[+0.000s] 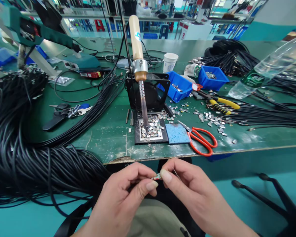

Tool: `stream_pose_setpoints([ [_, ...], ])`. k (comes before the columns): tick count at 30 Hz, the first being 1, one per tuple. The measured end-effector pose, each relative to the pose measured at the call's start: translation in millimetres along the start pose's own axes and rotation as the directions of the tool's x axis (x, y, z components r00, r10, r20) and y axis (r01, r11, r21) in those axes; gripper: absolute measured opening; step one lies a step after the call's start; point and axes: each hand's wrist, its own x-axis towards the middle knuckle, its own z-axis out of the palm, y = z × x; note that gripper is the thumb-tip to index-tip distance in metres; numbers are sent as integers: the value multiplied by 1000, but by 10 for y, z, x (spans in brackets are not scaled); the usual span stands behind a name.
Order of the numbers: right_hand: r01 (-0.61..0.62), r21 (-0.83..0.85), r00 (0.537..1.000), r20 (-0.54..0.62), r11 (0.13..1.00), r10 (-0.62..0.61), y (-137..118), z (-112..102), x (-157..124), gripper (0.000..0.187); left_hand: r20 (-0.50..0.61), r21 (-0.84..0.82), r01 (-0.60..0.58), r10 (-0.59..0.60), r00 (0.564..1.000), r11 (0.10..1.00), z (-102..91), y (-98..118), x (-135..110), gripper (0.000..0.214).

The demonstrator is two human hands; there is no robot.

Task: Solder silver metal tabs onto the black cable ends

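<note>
In front of my lap, just off the table's edge, my left hand [128, 189] and my right hand [189, 187] meet fingertip to fingertip. Between them is a small connector [157, 177] with a greenish board and fine coloured wires. My left thumb and fingers pinch its wire side, and the right thumb and forefinger grip its other end. A thin wire [176, 173] sticks up by my right fingers; its kind is unclear. Ahead, a wooden-handled soldering iron [138, 49] hangs tip down in a holder, above a tray [138, 138] heaped with small metal connectors [151, 128].
Red-handled scissors [203, 140] lie by a blue sponge [177, 133] at the front edge. Behind are a black fan [160, 87], blue bins [179, 87], yellow-handled pliers [224, 103], a paper cup [170, 62] and a plastic bottle [255, 79]. Black cable bundles [64, 164] crowd the left.
</note>
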Motion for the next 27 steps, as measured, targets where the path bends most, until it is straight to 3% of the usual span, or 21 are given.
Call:
stream_pose_setpoints([
  [4,3,28,1000,-1,1000,-3,7,14,13,33,6,-81,53,-53,999,995,-9,16,1,10],
  [13,41,-11,999,-3,999,-41,10,-12,21,30,21,-71,128,-127,992,989,-17,39,26,19],
  [27,34,-59,999,38,998,-32,28,-72,29,31,12,-24,99,-99,995,995,-16,53,69,18],
])
